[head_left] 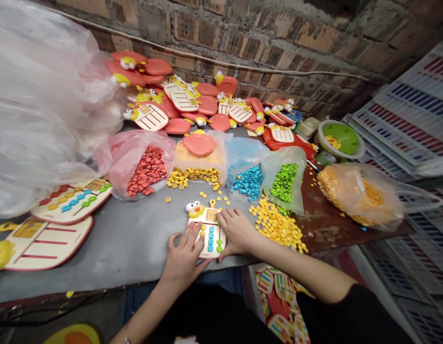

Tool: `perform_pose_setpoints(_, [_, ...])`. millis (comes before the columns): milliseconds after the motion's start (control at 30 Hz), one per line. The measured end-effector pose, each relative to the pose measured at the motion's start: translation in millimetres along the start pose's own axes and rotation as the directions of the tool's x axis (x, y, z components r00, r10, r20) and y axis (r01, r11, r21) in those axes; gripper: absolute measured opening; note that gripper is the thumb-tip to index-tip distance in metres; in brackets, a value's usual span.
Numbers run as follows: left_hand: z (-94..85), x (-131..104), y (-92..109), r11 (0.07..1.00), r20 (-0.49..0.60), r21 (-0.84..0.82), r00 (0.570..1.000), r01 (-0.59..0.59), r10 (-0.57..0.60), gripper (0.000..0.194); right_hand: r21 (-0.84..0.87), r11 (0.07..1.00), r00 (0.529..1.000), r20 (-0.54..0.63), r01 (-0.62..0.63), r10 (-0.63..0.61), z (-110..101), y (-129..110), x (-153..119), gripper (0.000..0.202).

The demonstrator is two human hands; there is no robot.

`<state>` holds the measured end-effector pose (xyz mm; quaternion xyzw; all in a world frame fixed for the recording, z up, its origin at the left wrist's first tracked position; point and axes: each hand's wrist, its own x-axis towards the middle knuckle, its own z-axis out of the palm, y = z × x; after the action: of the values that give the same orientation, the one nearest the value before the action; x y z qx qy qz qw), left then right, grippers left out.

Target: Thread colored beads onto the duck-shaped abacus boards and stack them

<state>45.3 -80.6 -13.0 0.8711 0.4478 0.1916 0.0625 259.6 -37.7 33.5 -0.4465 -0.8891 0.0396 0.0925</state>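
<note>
Hands apart, left [185, 253] and right [239, 233], I touch opposite sides of the duck-faced board [209, 239] at the near edge of the grey table [135, 248]; loose yellow pieces [278, 224] crowd my right forearm, bags of red [147, 169], blue [248, 181] and green pieces [284, 181] block the far side, finished-looking boards [72, 200] lie left

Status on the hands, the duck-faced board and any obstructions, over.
Left hand and right hand on duck-faced board. Blue and green pieces visible on it. Loose yellow pieces heaped beside right forearm.
</note>
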Motion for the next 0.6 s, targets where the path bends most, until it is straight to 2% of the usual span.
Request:
perform_pose_setpoints(100, [0.2,-0.3,0.7,1.0,-0.008,-0.007,1.0,0.01,-0.01,0.038,-0.019,0.997,0.997,0.013,0.078,-0.078,-1.6,3.9,7.4,0.074])
perform_pose_setpoints(200, [1.3,-0.5,0.5,1.0,-0.011,-0.007,1.0,0.012,-0.012,0.038,-0.06,0.993,0.991,0.093,0.106,-0.101,-0.6,5.6,6.8,0.076])
perform_pose_setpoints(400, [2.4,0.0,-1.3,1.0,0.004,-0.011,1.0,0.003,-0.003,0.037,-0.089,0.994,0.984,0.169,0.067,-0.051,4.5,1.1,-4.3,0.079])
perform_pose_setpoints(600, [1.3,-0.3,-1.1,1.0,-0.005,-0.023,1.0,0.004,-0.004,0.037,-0.02,0.999,0.988,0.153,0.03,-0.026,6.1,-3.9,-8.7,0.071])
